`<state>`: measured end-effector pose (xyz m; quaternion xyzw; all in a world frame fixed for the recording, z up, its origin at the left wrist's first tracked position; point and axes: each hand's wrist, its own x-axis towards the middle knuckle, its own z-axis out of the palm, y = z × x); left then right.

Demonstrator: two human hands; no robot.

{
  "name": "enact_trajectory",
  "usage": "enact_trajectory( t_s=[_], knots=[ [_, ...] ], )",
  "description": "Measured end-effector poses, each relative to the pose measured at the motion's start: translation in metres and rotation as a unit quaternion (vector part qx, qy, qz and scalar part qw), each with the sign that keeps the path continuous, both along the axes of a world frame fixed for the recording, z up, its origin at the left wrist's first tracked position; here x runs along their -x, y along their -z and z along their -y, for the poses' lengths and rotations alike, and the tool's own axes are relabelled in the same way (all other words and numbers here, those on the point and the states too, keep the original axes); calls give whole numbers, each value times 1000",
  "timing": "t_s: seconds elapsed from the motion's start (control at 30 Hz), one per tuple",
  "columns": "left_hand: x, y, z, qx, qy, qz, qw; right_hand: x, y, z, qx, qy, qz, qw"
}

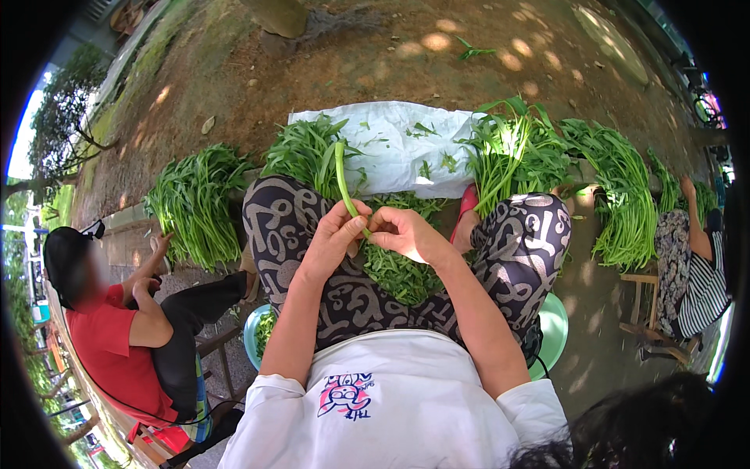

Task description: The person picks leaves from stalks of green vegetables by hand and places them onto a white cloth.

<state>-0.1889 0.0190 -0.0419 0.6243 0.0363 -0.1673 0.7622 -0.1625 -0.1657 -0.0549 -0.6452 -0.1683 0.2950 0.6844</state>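
A thick green vegetable stalk (pixel 341 173), which looks like water spinach, points up and away from my fingers, bare of leaves at its far end. My left hand (pixel 334 241) is closed around its lower part. Close by on the right, my right hand (pixel 408 235) pinches at the same stalk's near end; the fingertips of both hands nearly meet. Below them, between my knees, lies a heap of picked green leaves and short pieces (pixel 402 275). A leafy bunch (pixel 306 152) rests beyond my left knee, and another bunch (pixel 504 160) beyond my right knee.
A white sheet (pixel 398 139) with scattered leaf scraps lies ahead on the ground. Basins stand by my thighs, a light blue one (pixel 251 338) left and a green one (pixel 554 332) right. People sit on both sides, near more greens (pixel 199 207) and long stalks (pixel 621 199).
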Motion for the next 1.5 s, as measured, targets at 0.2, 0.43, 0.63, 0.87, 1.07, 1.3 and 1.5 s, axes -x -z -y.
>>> enact_trajectory(
  t_s=[0.2, 0.43, 0.63, 0.87, 1.07, 1.3, 1.5],
  knots=[
    [-2, 1, 11, -17, -58, 38, 997, -2, 4, -6, 47, 66, -1, 997],
    [-3, 10, 5, 41, -66, 33, 996, 1, 14, -18, -183, 122, -180, 959],
    [-3, 8, 11, 47, -172, 70, 982, -21, 27, -1, -296, 303, -240, 873],
    [-3, 14, 5, -8, -146, 72, 987, -22, 20, 11, -27, 161, -79, 983],
    [-2, 13, 8, 11, -113, 55, 992, -6, 11, -4, 49, 96, 51, 993],
    [-5, 11, 2, 146, -174, 44, 973, -6, 21, -2, 169, 131, 221, 952],
    [-6, 12, -1, 192, -167, 36, 966, -11, 30, -1, 15, 169, 2, 986]
  ],
)
